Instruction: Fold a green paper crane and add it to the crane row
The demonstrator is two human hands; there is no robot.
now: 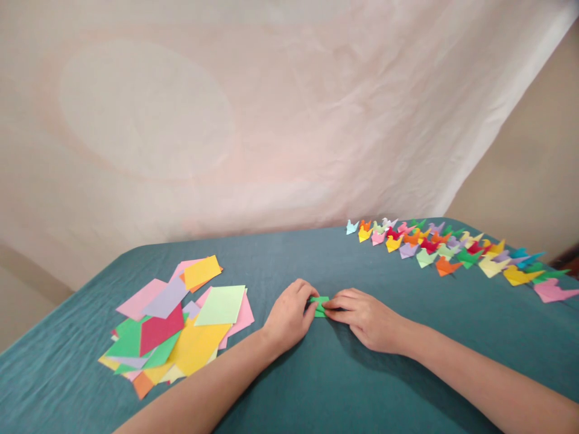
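Note:
A small folded piece of green paper point(321, 307) lies on the dark green tablecloth, between my two hands. My left hand point(290, 314) grips its left side with thumb and fingers drawn together. On the opposite side, the bunched fingertips of my right hand point(362, 316) press on the paper's right edge. Fingers cover both ends of the paper, so its full folded shape is hidden.
Loose sheets of coloured paper point(199, 346) lie in an overlapping pile on the left. Rows of small folded paper birds point(447, 266) stand at the back right. A pale cloth point(280, 120) hangs behind the table point(280, 253).

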